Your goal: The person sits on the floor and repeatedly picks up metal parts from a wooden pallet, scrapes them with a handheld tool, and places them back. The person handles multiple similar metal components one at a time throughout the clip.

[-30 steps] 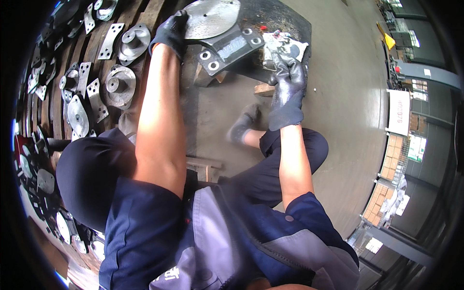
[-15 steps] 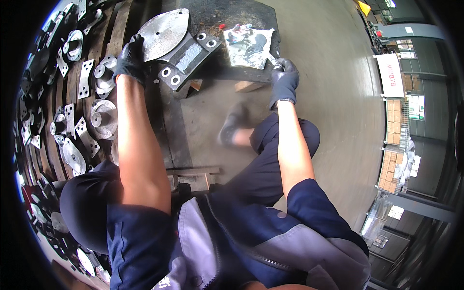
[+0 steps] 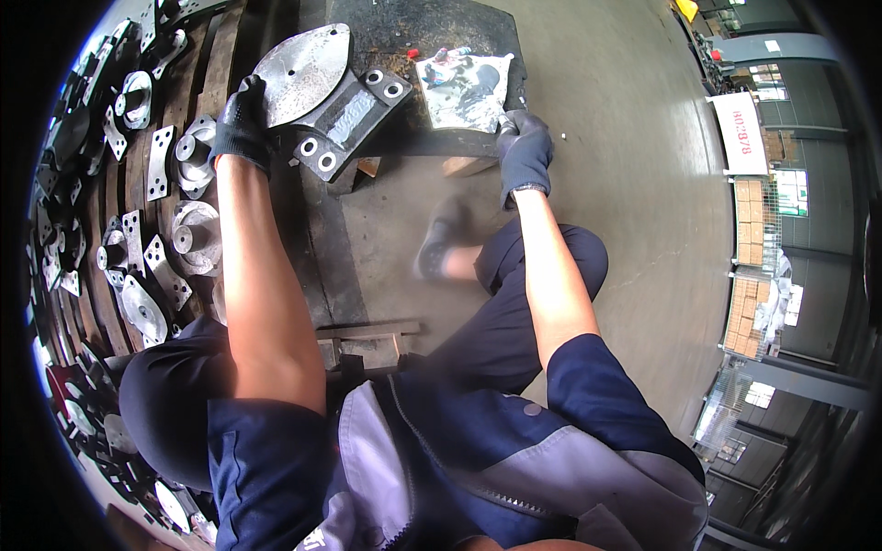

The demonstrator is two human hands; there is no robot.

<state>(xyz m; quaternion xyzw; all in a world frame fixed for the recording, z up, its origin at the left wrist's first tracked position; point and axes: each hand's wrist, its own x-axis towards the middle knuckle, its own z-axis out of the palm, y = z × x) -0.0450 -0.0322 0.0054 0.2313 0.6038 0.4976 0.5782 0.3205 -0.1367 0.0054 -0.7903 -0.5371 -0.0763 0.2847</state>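
A leaf-shaped silvery metal plate point(image 3: 307, 73) joins a dark bracket point(image 3: 360, 118) with pale-ringed holes and a light grey smear along its middle. My left hand point(image 3: 243, 124), in a dark glove, is closed on the plate's left edge. My right hand point(image 3: 526, 151), gloved too, is closed at the lower right corner of a pale sheet point(image 3: 432, 108) smeared with grey and white paste. Between its fingertips is a thin light-grey tool point(image 3: 503, 120), mostly hidden by the glove, so its kind is unclear. The metal part and the sheet lie on a dark worktop point(image 3: 469, 23).
To the left, wooden pallet slats point(image 3: 219, 60) carry many metal parts, including a holed strip point(image 3: 160, 163) and a round flange point(image 3: 195, 239). A small red piece point(image 3: 412, 53) lies by the sheet. Stacked cartons point(image 3: 749, 220) stand far right, beyond the grey floor point(image 3: 634, 230).
My right hand has drawn slightly left and down, with less of the thin tool showing. The left hand still grips the plate; the whole view has shifted a little.
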